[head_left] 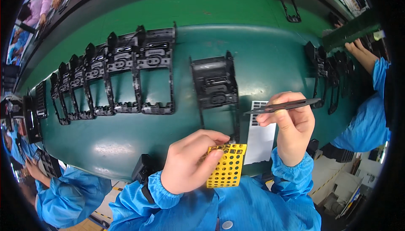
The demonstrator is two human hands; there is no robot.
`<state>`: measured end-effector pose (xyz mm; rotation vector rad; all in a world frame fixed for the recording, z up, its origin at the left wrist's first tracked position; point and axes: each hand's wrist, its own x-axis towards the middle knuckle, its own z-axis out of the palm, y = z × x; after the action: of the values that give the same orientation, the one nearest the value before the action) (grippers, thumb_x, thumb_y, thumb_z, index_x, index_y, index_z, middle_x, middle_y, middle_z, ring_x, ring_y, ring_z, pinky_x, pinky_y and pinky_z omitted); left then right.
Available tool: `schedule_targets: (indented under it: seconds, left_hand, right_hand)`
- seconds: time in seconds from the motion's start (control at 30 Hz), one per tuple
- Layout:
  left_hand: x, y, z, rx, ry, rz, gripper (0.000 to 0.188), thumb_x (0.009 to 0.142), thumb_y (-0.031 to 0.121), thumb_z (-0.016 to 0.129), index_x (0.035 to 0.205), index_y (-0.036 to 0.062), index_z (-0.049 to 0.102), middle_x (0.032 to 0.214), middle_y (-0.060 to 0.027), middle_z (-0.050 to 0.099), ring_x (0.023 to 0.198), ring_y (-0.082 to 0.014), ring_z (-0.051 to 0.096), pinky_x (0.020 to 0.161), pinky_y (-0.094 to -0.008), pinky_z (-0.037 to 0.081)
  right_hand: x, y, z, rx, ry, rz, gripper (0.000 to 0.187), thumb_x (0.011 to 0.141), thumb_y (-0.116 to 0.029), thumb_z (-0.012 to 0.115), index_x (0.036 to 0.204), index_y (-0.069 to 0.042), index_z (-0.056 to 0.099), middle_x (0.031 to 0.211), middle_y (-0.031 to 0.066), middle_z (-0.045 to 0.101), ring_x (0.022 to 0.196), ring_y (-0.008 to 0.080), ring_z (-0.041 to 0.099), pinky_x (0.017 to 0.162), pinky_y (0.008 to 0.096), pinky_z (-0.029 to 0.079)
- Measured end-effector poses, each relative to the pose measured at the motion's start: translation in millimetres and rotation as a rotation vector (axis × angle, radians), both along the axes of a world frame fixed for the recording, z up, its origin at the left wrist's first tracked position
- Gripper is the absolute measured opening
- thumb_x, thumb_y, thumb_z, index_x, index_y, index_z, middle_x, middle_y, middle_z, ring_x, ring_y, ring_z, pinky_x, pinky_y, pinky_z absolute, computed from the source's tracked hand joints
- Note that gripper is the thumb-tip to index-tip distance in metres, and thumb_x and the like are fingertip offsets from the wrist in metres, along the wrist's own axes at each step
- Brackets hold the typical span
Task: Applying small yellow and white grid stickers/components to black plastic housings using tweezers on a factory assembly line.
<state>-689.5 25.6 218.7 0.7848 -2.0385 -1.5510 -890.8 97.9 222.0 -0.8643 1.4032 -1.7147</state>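
My left hand [190, 159] is closed on a yellow sheet [225, 172] with rows of dark round spots, pinched between thumb and fingers near its upper left edge. In my right hand [291, 125] is a pair of black tweezers [295, 105], held level with the tip toward the left. A black plastic frame [215, 83] lies on the green table straight ahead; my left hand and the yellow sheet hide part of its near end. Beneath the tweezers, a white sheet [259, 144] with dark squares at its far end lies beside that frame.
Several similar black frames [156, 62] stand in a row on the left of the green table [114, 140]. More frames [325, 74] lie at the right, near a co-worker's blue sleeve [365, 121]. Another co-worker in blue [67, 197] is at the lower left. One frame [291, 9] sits farther back.
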Motion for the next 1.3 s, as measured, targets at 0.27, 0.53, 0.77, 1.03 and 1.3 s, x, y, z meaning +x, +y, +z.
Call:
schedule_targets:
  seconds: [0.27,0.53,0.77,1.03,1.3]
  left_hand:
    - [13,-4,-20,0.066,0.133,0.066,0.016,0.088,0.008,0.053,0.077,-0.0031,0.053,0.103,-0.0202,0.066,0.086,-0.0252,0.067,0.075,-0.031,0.051]
    - [15,-5,-22,0.113,0.118,0.084,0.017,0.089,0.008,0.055,0.077,-0.0038,0.053,0.103,-0.0201,0.066,0.085,-0.025,0.067,0.074,-0.0308,0.052]
    - [15,-6,-20,0.134,0.086,0.06,0.013,0.087,0.005,0.055,0.08,-0.0053,0.054,0.103,-0.0206,0.066,0.086,-0.0267,0.067,0.075,-0.0316,0.052]
    - [14,-7,-19,0.137,0.077,0.053,0.012,0.086,0.004,0.055,0.081,-0.0058,0.054,0.104,-0.0209,0.066,0.088,-0.0278,0.067,0.076,-0.0318,0.052]
    - [14,-7,-19,0.131,0.071,0.048,0.013,0.087,0.005,0.055,0.082,-0.0061,0.055,0.103,-0.0209,0.066,0.088,-0.0279,0.067,0.076,-0.0317,0.052]
  right_hand:
    - [32,-41,-18,-0.006,0.112,0.112,0.016,0.088,0.003,0.058,0.104,0.004,0.055,0.099,0.0118,0.059,0.08,0.0186,0.067,0.07,0.0262,0.054]
    - [37,-42,-23,0.021,0.209,0.103,0.015,0.088,0.003,0.056,0.103,0.004,0.055,0.1,0.0122,0.058,0.079,0.0177,0.066,0.067,0.0245,0.053]
    - [37,-42,-23,0.032,0.264,0.105,0.015,0.088,0.002,0.057,0.103,0.004,0.055,0.1,0.0126,0.059,0.078,0.0174,0.066,0.065,0.0237,0.053]
    - [37,-42,-23,0.033,0.275,0.105,0.016,0.087,0.002,0.058,0.103,0.005,0.056,0.099,0.0132,0.059,0.078,0.0176,0.066,0.064,0.0239,0.053]
    - [36,-42,-26,-0.003,0.304,0.113,0.017,0.086,0.003,0.059,0.103,0.005,0.056,0.099,0.0142,0.058,0.077,0.0179,0.066,0.066,0.0246,0.053]
